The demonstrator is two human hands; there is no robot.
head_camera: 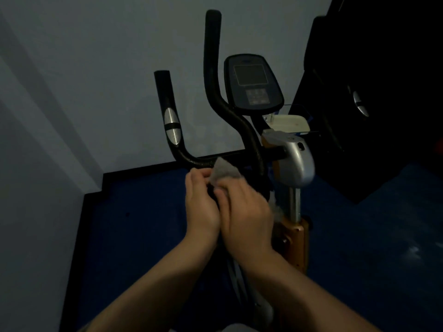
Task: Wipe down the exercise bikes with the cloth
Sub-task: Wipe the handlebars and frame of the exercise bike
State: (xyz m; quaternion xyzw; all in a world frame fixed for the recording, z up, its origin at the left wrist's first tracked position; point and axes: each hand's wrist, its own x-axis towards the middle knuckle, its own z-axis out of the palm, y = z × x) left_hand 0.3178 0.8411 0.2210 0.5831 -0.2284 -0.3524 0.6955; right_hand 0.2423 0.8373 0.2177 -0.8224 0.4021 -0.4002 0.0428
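Both hands, left (202, 207) and right (247, 212), gripped the grey cloth (224, 173) against the bike's handlebar (191, 160), near the console (253, 82).

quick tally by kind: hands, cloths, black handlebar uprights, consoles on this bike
hands: 2 (left hand, right hand)
cloth: 1, grey, held between both hands
handlebar uprights: 2 (short upright, tall upright)
console: 1
total: 6
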